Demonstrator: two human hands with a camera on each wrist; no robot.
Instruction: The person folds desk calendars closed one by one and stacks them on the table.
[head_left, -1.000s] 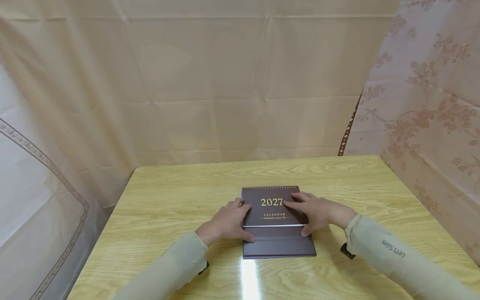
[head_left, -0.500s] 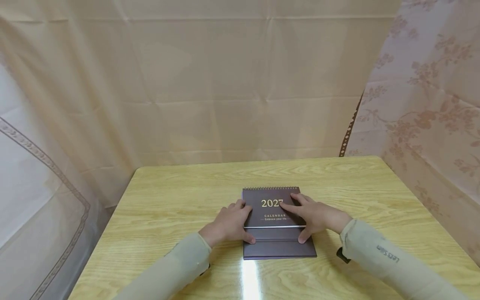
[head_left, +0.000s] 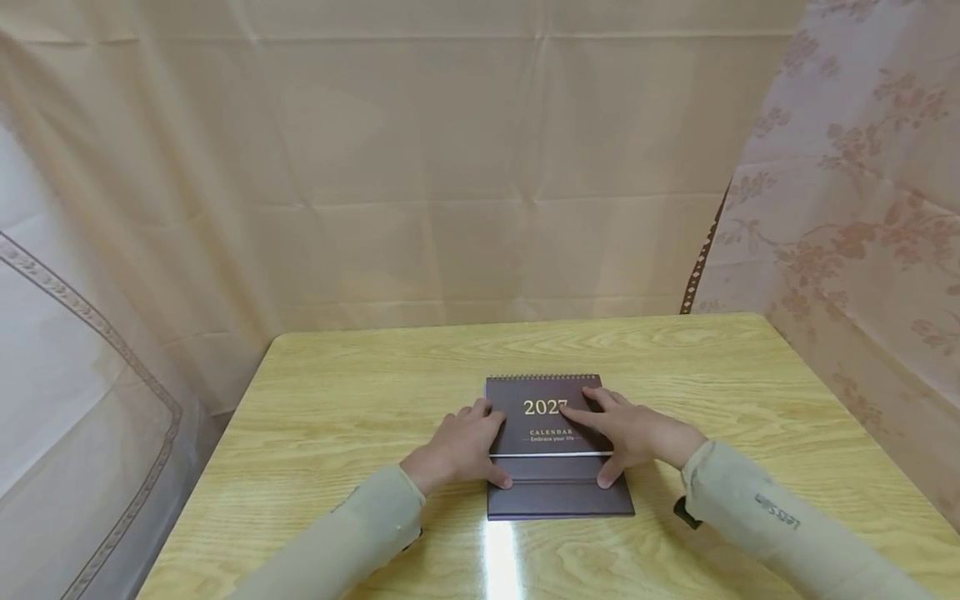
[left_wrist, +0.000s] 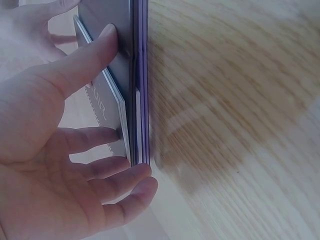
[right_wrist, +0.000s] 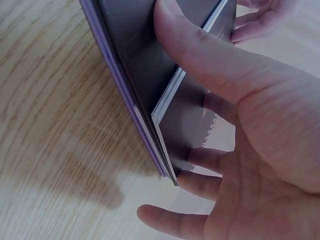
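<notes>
A dark brown desk calendar (head_left: 512,437), printed "2027 CALENDAR" in gold, lies folded flat on the table with its wire binding along the far edge. Below the cover shows the plain base (head_left: 557,502). My left hand (head_left: 459,448) rests at its left edge, thumb on the base; in the left wrist view the index finger touches the cover and other fingers lie along the side. Spread over the right part is my right hand (head_left: 636,432), fingertips on the cover and thumb on the base. Purple layers (right_wrist: 117,75) show along the calendar's edge in the right wrist view.
The calendar lies on a wood-grain table (head_left: 360,375). A beige curtain (head_left: 405,167) hangs behind it, with a floral cloth (head_left: 862,208) at the right and a pale sheer cloth (head_left: 67,400) at the left.
Over the last second my right hand has slid slightly left on the cover, its index finger now overlapping the "7". My left hand has shifted very slightly right; the calendar stays flat.
</notes>
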